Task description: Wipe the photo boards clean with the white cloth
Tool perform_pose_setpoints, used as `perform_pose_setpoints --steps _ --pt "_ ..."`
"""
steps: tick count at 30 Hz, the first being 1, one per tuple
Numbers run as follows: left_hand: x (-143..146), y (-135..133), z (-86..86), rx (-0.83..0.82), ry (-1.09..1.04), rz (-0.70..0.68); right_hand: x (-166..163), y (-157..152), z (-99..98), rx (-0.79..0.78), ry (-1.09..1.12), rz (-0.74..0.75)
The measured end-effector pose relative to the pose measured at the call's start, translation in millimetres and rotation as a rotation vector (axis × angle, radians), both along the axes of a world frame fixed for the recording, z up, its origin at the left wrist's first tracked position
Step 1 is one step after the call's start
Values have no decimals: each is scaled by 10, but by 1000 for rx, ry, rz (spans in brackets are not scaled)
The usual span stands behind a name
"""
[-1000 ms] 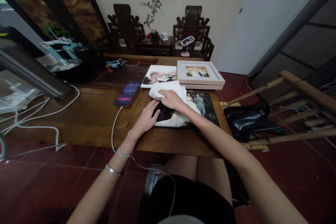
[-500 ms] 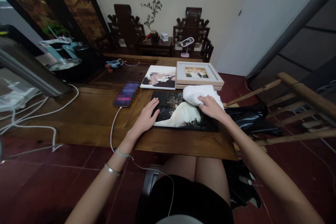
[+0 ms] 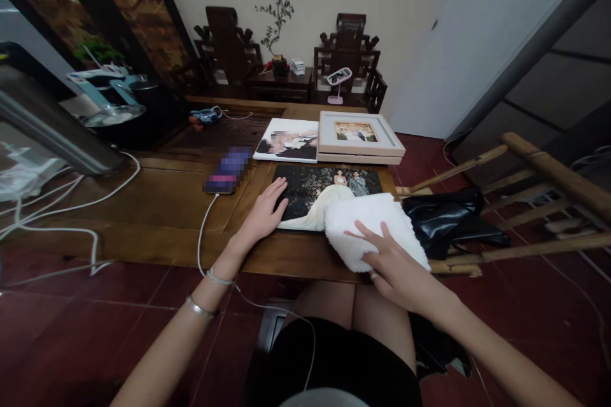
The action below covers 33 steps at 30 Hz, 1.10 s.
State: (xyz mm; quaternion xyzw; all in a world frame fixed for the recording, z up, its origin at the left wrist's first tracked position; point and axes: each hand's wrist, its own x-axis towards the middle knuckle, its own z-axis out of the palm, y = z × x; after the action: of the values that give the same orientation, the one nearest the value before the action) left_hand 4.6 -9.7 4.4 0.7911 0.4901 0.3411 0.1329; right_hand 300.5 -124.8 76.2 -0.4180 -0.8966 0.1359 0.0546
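Pressing flat with spread fingers, the right hand (image 3: 389, 261) lies on a white cloth (image 3: 372, 229) at the near right corner of a dark wedding photo print (image 3: 319, 194); half a second earlier hand and cloth were at the far right corner, and before that at the upper left, so the wipe has swept across and down the surface. The left hand (image 3: 265, 213), open and palm-down, stays on the print's left edge, steadying it on the wooden table (image 3: 167, 210). Judged from this, most of the print is wiped. Behind lie a second print (image 3: 289, 140), a framed photo (image 3: 358, 137) and a charging phone (image 3: 228, 170).
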Motion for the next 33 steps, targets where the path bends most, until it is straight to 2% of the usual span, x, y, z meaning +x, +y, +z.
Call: perform_pose_setpoints --steps 4,12,16,20,24,29,33 --pt "-5 2 -1 1 -9 -2 -9 297 10 16 28 -11" --pt "-12 -12 28 -20 -11 -8 -71 1293 83 136 -27 -53" --pt "-19 -15 27 -27 -15 -6 -120 1508 69 156 -11 -82" --pt "-20 -15 28 -32 -20 -7 -174 1361 -31 165 -40 -111" --pt "-14 -16 33 -24 -12 -10 -212 882 -93 127 -60 -108" --pt "-12 -10 21 -17 -10 -11 -234 241 -74 51 -25 31" --pt "-15 -4 20 -22 -4 -8 -313 77 -22 7 -17 108"
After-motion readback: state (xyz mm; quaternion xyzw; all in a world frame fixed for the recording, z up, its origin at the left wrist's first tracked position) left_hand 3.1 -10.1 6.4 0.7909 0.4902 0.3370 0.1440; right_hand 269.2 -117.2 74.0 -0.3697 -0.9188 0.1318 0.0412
